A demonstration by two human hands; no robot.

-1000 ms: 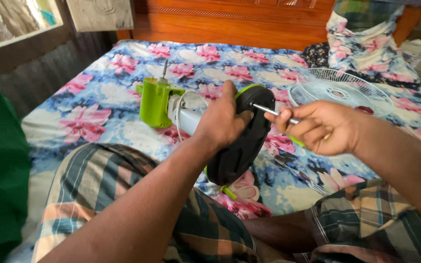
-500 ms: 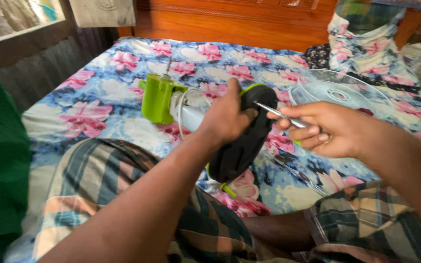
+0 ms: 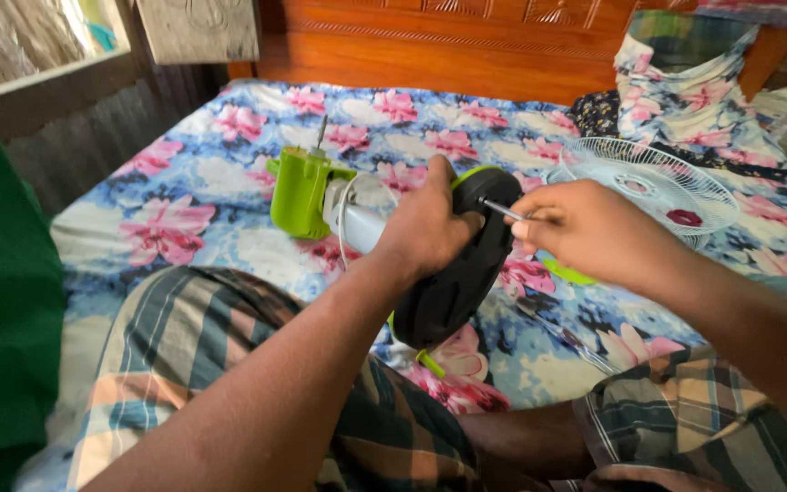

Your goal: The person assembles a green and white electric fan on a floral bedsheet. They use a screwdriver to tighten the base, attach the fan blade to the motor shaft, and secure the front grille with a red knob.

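The left hand [image 3: 430, 228] is wrapping its grip around the top rim of a black fan base [image 3: 459, 264], fingers curled over the far edge and thumb pressing the near face, holding it tilted on edge above the bed [image 3: 184, 228]; the right hand [image 3: 594, 232] is pinching a thin metal screwdriver [image 3: 507, 212] between thumb and fingertips, its tip touching the black disc near the upper rim. The base is looking like stiff moulded plastic, smooth and rounded, probably weighted and so heavier than the rest; the rim is offering the surest hold, since the flat face could be slipping. Beyond it, to the far left, a pale stem is running to a lime-green motor housing [image 3: 302, 193] with a bare shaft sticking up. To the far right a white wire fan guard [image 3: 653, 182] is lying flat, light and springy, easily bent. The bedsheet is soft, blue with pink flowers; checked cloth is covering the knees near the camera.
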